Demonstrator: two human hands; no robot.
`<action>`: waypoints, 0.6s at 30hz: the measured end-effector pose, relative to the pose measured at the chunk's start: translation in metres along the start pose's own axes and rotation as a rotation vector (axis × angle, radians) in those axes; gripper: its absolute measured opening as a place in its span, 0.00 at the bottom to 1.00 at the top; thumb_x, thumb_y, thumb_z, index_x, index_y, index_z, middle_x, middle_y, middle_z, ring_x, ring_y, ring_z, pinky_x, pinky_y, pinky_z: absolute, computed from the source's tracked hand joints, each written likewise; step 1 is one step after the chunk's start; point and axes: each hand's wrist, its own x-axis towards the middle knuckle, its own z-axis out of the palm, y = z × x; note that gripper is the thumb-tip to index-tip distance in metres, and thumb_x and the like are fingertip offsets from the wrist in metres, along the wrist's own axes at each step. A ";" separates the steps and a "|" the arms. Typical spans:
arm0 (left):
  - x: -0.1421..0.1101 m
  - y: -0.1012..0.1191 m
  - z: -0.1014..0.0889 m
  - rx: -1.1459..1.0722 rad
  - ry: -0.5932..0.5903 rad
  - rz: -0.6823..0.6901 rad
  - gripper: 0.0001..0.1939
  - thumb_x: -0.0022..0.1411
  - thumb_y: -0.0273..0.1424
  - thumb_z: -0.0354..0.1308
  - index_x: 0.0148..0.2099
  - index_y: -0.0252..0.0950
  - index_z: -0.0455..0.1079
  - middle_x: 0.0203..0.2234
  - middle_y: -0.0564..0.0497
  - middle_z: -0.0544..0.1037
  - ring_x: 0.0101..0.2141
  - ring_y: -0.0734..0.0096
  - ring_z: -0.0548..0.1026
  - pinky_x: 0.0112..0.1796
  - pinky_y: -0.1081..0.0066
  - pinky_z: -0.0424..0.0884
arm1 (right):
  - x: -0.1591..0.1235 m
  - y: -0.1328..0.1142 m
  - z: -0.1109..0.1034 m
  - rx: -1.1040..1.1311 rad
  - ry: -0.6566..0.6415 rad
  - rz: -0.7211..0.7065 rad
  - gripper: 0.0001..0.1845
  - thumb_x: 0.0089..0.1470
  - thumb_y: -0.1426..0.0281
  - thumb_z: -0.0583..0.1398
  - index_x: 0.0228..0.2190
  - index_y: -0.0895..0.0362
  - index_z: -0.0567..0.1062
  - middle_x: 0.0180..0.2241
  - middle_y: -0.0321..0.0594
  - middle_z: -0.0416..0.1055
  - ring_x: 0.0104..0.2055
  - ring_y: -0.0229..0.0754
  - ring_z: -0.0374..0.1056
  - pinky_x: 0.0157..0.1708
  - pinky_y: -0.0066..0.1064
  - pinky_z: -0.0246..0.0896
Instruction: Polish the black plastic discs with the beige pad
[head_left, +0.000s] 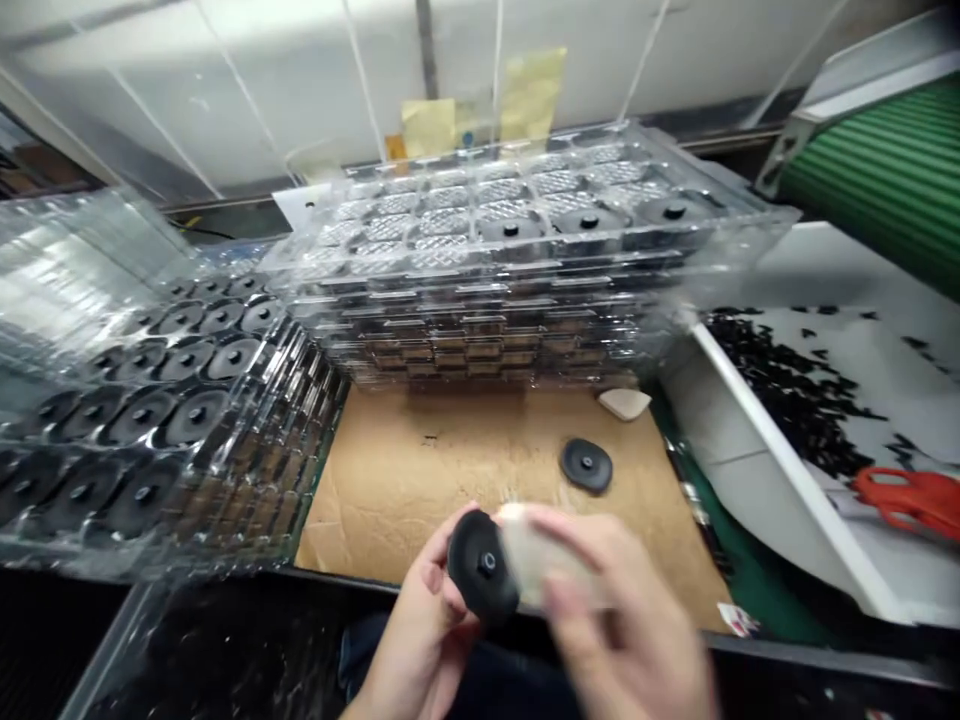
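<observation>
Disc (474, 575) sits gripped in my left hand (431, 612); my right hand (626, 585) pinches a pale pad (538, 562) at the disc's edge.

Left grip (435, 605) curled, right grip (626, 580) blurred

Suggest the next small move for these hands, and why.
Probably wipe the pale pad lightly across the disc. The left hand holds the disc with its stubbed face exposed, and the right hand has the pad right at its edge. Blur hides whether they touch, so I'd keep the stroke gentle around the central stub.
</observation>
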 end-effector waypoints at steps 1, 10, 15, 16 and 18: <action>-0.001 0.001 0.001 0.012 0.008 -0.016 0.24 0.42 0.40 0.68 0.44 0.43 0.73 0.42 0.48 0.77 0.44 0.60 0.73 0.45 0.67 0.66 | 0.004 -0.007 0.008 0.045 -0.017 -0.087 0.17 0.55 0.76 0.51 0.47 0.57 0.65 0.38 0.43 0.73 0.37 0.43 0.69 0.37 0.34 0.64; -0.004 0.000 -0.003 0.011 0.046 -0.007 0.21 0.41 0.35 0.69 0.41 0.39 0.75 0.40 0.48 0.79 0.47 0.59 0.71 0.53 0.64 0.61 | 0.019 -0.021 0.025 0.147 -0.139 -0.120 0.13 0.55 0.78 0.50 0.41 0.62 0.69 0.31 0.43 0.72 0.30 0.41 0.64 0.32 0.35 0.56; -0.009 0.006 -0.006 0.000 -0.012 -0.054 0.27 0.32 0.36 0.72 0.41 0.44 0.76 0.39 0.52 0.80 0.41 0.65 0.75 0.45 0.72 0.67 | 0.002 -0.015 0.006 0.092 -0.322 -0.049 0.13 0.54 0.80 0.50 0.38 0.55 0.70 0.30 0.37 0.73 0.29 0.38 0.66 0.32 0.32 0.57; -0.009 0.005 -0.007 -0.008 -0.007 -0.063 0.27 0.32 0.36 0.72 0.41 0.44 0.76 0.39 0.52 0.80 0.41 0.66 0.75 0.44 0.73 0.67 | 0.003 -0.014 0.002 0.034 -0.320 -0.011 0.14 0.55 0.79 0.50 0.39 0.56 0.70 0.29 0.37 0.72 0.29 0.38 0.65 0.31 0.32 0.57; -0.008 0.002 -0.008 -0.001 -0.013 -0.094 0.25 0.36 0.36 0.71 0.42 0.43 0.75 0.38 0.52 0.80 0.41 0.67 0.74 0.46 0.73 0.66 | 0.010 -0.015 -0.002 -0.070 -0.247 -0.042 0.14 0.57 0.77 0.49 0.40 0.58 0.71 0.26 0.38 0.70 0.26 0.39 0.63 0.29 0.33 0.54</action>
